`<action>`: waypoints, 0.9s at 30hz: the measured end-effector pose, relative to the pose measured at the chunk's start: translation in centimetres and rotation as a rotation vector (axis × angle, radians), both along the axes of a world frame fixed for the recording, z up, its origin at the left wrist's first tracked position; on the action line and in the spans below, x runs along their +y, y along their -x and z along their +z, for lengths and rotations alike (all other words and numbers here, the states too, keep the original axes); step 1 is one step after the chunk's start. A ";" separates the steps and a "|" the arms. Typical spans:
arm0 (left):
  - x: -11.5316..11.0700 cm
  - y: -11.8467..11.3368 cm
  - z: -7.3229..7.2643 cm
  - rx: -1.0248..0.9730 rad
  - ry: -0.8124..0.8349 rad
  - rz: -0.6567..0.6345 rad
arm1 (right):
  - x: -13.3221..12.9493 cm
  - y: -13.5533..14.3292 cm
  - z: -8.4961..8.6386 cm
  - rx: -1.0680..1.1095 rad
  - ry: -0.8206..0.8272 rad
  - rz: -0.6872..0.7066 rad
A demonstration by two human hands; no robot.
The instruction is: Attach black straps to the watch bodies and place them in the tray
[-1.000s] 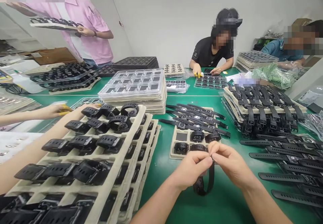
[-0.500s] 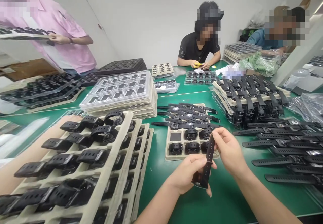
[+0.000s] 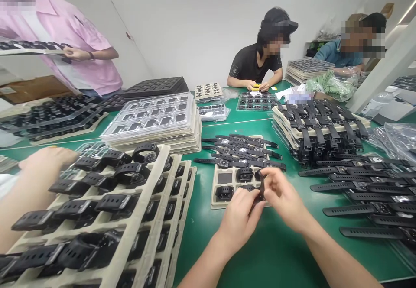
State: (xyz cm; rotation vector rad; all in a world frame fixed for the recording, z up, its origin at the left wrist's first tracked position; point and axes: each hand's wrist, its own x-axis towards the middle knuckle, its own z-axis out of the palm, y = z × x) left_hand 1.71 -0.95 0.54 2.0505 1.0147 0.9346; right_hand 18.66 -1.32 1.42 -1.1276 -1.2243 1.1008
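My left hand (image 3: 239, 217) and my right hand (image 3: 282, 196) meet just in front of a small beige tray (image 3: 217, 189), and both grip one black watch (image 3: 261, 189) by its strap. Only a short piece of strap shows between my fingers; the rest is hidden by my hands. The tray holds a few buckled black watches (image 3: 244, 174), and several flat watches (image 3: 240, 151) lie across its far end.
A tall stack of beige trays (image 3: 136, 218) full of looped watches fills the left. A co-worker's hand (image 3: 48, 160) rests beside it. Flat watches (image 3: 364, 192) lie at right, stacked trays (image 3: 320, 127) behind. Clear blister trays (image 3: 156, 121) stand mid-table. Three people are at the far side.
The watch hung as a loop under my hands, was then held out lengthwise, and is now gathered tight between both hands closer to the small tray. A co-worker's hand has come back in at left.
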 end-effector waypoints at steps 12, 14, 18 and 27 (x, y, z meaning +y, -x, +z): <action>-0.2 0.0 -0.9 -0.116 -0.479 -0.004 | -0.4 2.0 -0.5 0.571 0.284 -0.034; -0.2 -0.1 -1.1 -0.143 -0.544 0.016 | -0.5 2.1 -0.3 0.580 0.304 -0.057; -0.1 -0.2 -1.1 -0.131 -0.582 0.033 | -0.5 2.3 -0.2 0.580 0.295 -0.064; 0.0 0.0 -0.9 -0.099 -0.592 0.047 | -0.7 1.9 -0.5 0.380 0.174 -0.042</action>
